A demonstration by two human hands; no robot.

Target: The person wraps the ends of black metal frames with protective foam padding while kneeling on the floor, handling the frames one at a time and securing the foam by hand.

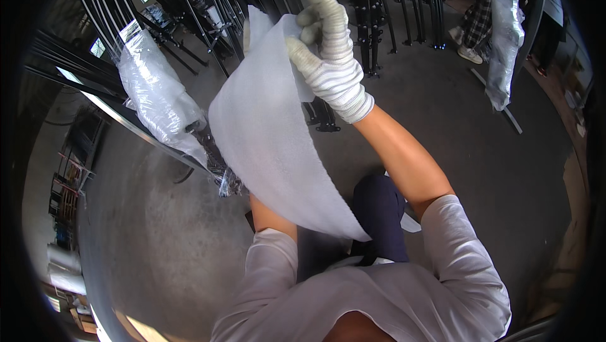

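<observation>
A white foam sheet [265, 115] hangs in front of me, curved and slanting from upper left down to my knee. At its upper right edge is my right hand [331, 52] in a striped knit glove with pale coated fingers. My right thumb lies over the sheet's edge, the middle fingers curl toward it and the forefinger points up. The sheet hides my left hand; only the left upper arm and part of the forearm [268, 214] show below it. Left of the sheet, a bundle of black metal bars ends in clear plastic wrap [158, 89].
Many thin black metal bars [369, 20] stand across the far side. At far right is another plastic-wrapped bundle [505, 45], near a person in checked trousers [476, 14]. A light metal strip [505, 112] lies on the grey floor [164, 235]. Rolls of wrap [65, 266] are at far left.
</observation>
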